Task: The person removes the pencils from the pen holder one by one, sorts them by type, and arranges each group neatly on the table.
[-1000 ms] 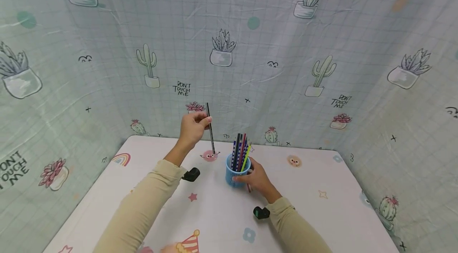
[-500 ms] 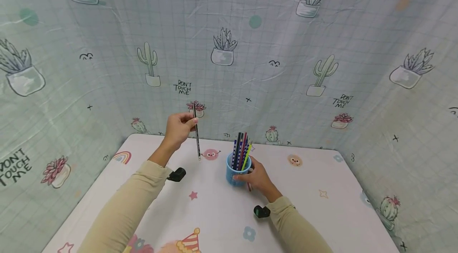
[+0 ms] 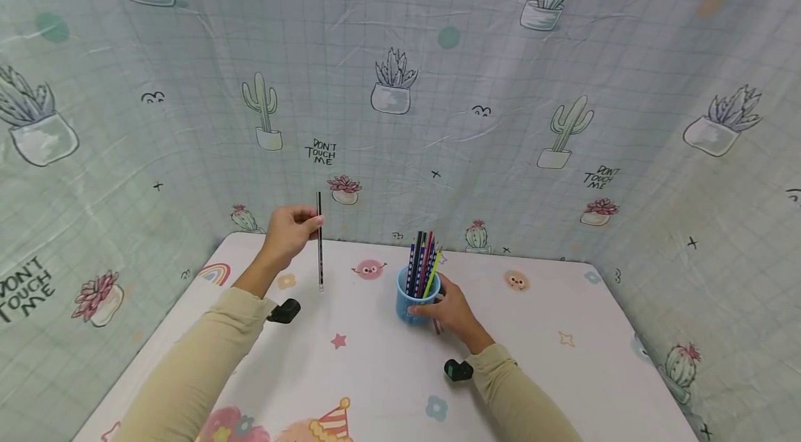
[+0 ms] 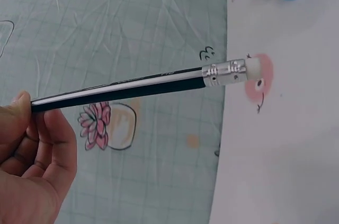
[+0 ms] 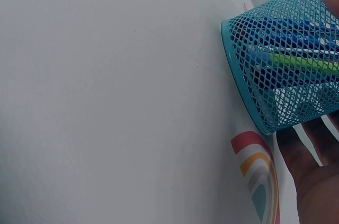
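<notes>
My left hand [image 3: 290, 235] pinches a black-and-silver striped pencil [image 4: 137, 87] near its upper end, between thumb and fingers. The pencil hangs upright over the left part of the table, its white eraser [image 4: 253, 69] and silver ferrule at the bottom. My right hand [image 3: 455, 310] grips a blue mesh pencil cup [image 5: 286, 65] from the right side, thumb across its front. The cup stands upright on the table. Several pencils [image 3: 422, 265] stand in it, black, red and blue dotted ones, along with a yellow-green one [image 3: 433, 274].
The white tabletop [image 3: 513, 358] carries printed stars, flowers, faces and a rainbow. Behind it and along both sides hangs a grey-green cloth [image 3: 488, 171] with cactus prints. A black wrist camera [image 3: 284, 311] sits on the left wrist and another camera [image 3: 459, 370] on the right.
My left hand has moved left and slightly down with the pencil, away from the cup. The pencil has swung from a slight tilt to upright. The right hand and cup have stayed put.
</notes>
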Demonstrator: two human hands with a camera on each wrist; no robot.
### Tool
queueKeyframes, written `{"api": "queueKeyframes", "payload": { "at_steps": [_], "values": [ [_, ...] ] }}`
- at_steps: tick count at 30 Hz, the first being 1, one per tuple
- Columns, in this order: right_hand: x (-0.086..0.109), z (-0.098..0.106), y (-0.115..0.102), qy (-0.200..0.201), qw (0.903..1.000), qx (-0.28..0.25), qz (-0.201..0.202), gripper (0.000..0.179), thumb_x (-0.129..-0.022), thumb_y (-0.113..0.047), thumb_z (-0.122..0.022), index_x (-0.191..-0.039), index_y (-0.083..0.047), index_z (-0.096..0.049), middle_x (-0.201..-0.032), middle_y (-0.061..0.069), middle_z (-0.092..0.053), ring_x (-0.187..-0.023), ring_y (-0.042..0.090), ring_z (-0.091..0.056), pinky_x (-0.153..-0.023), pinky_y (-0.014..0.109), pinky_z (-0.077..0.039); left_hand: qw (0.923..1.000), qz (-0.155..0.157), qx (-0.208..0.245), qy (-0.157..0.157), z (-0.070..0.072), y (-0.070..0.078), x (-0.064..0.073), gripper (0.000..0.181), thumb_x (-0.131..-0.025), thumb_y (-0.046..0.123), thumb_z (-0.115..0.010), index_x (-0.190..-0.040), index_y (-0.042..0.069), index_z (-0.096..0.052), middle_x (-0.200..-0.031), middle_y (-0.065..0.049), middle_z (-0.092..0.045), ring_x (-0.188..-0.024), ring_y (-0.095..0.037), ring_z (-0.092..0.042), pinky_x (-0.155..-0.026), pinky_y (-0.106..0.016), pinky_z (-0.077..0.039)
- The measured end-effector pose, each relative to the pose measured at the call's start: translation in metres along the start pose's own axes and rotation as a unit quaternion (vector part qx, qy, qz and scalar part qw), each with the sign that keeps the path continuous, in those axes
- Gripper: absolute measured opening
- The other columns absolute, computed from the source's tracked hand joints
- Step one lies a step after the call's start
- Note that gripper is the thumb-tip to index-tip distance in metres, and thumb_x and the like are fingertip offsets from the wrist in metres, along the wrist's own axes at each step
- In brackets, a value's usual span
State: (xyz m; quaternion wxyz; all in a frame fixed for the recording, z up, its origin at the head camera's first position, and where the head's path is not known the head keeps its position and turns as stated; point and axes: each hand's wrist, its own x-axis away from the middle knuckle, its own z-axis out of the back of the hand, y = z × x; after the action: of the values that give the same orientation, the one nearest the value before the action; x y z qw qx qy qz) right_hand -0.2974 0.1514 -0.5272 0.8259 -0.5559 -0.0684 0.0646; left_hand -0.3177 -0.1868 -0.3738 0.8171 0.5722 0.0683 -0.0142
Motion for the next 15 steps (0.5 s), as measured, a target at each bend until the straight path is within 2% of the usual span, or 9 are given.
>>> {"api": "queueKeyframes", "payload": {
  "at_steps": [4,10,15],
  "values": [
    [0.0,0.0,0.002,0.0,0.9998,-0.005,0.017,0.091,-0.066,-0.034,-0.091,-0.144,-0.019,-0.046,-0.14,0.006,-0.059,-0.135,0.035,-0.051,-0.112,0.055,-0.041,0.9999,0.008,-0.011,-0.003,0.008,-0.009,0.001,0.032,-0.098,0.015,-0.06,-0.12,-0.007,-0.061,-0.108,-0.016,-0.062,-0.086,-0.011,-0.063,-0.075,-0.021,-0.06],
    [0.002,0.0,-0.003,0.001,0.9999,0.003,0.012,0.093,-0.066,-0.035,-0.091,-0.145,-0.018,-0.046,-0.14,0.006,-0.059,-0.135,0.035,-0.05,-0.112,0.055,-0.041,0.9996,0.021,-0.018,-0.005,0.02,-0.022,0.001,0.027,-0.098,0.013,-0.061,-0.115,-0.008,-0.061,-0.102,-0.013,-0.062,-0.084,-0.009,-0.062,-0.073,-0.02,-0.059],
    [-0.001,0.0,0.002,0.002,1.0,0.005,0.004,0.094,-0.065,-0.037,-0.092,-0.145,-0.019,-0.045,-0.142,0.006,-0.058,-0.136,0.035,-0.05,-0.112,0.055,-0.041,0.999,0.035,-0.025,-0.01,0.026,-0.029,0.002,0.028,-0.098,0.014,-0.06,-0.115,-0.008,-0.061,-0.102,-0.013,-0.062,-0.084,-0.009,-0.061,-0.073,-0.019,-0.059]
  ]
}}
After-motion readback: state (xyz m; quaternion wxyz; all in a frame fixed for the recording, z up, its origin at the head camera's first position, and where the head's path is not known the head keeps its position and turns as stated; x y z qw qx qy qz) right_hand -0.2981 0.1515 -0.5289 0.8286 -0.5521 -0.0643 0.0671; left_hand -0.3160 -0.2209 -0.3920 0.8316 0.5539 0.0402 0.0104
